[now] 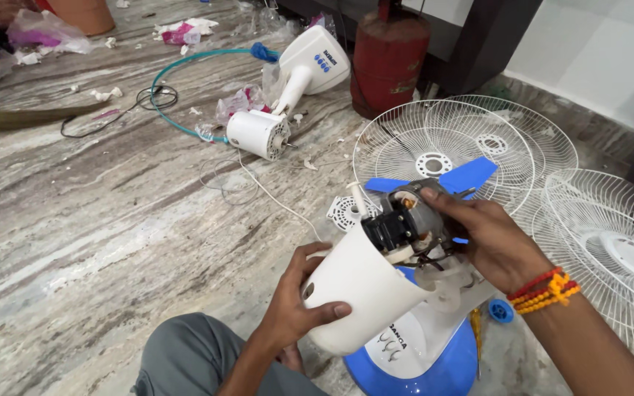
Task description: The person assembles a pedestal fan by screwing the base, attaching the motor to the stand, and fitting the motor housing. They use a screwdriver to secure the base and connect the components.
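My left hand (295,304) grips a white plastic motor cover (365,290), holding it tilted over my lap. My right hand (489,238) is closed around a fan motor (405,220) with a black part and loose wires; the motor sits at the cover's open end. Below them stands a blue and white fan base (423,359). A blue fan blade (467,176) lies just beyond the motor. A red and orange thread band circles my right wrist.
Several white wire fan grilles (442,143) lie on the marble floor at right. A second white fan body (288,95) with a cord and a teal hose lies further off. A red gas cylinder (390,59) stands behind. Scraps of plastic and paper litter the floor.
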